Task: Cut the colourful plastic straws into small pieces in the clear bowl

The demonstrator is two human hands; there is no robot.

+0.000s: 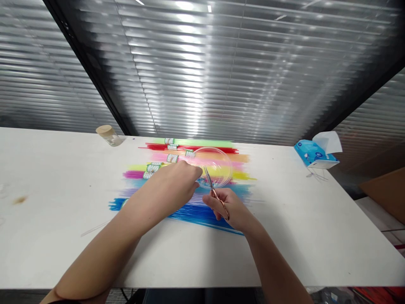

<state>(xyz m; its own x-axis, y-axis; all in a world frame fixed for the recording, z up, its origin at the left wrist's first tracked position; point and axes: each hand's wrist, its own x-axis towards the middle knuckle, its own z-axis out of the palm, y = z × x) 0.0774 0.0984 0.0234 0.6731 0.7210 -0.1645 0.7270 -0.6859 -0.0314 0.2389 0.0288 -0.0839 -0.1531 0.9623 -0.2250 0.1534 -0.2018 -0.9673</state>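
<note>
In the head view my right hand (228,207) grips a pair of scissors (215,193) with rose-gold handles, its silver blades pointing up and away. My left hand (180,179) is closed in a pinch just left of the blade tips; whatever sits between its fingers is hidden or too small to see. Under both hands stands a clear round plastic bowl (226,157) with small bluish bits (218,182) at its bottom. Bundles of thin coloured plastic sticks lie side by side beneath, among them a dark blue bundle (202,214) and a red bundle (218,149).
A small glass jar with a wooden lid (108,135) leans at the back left. At the back right lies an opened blue-and-white packet (316,153) beside some thin clear strips (316,175). Another thin clear strip (95,228) lies left of my forearm. Window blinds (202,76) rise behind the white table (57,202).
</note>
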